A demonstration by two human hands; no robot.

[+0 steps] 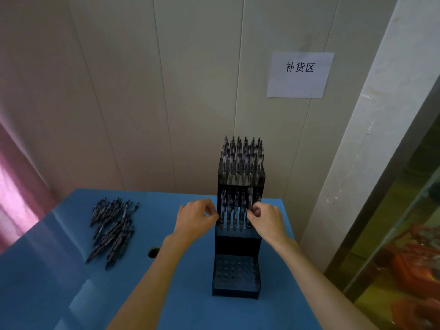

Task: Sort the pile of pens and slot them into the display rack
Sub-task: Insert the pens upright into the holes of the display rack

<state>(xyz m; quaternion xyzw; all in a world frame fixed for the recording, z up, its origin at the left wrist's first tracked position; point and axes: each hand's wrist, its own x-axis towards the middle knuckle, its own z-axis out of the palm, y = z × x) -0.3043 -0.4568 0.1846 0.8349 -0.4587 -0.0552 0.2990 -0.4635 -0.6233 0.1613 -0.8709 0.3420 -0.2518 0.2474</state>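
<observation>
Hands [234, 216] curled at rack [234, 272] pens [232, 210]

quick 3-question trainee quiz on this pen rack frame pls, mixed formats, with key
1. True or false: the bottom tier of the display rack holds pens.
2. The loose pen pile lies on the blue table to which side of the rack? A) the person's left B) the person's right C) behind it
3. Fill in: the right hand pinches a pen at the ____ tier.

Key: 1 false, its holes are empty. 2 A. 3 middle; the left hand steadies the rack's edge.
</observation>
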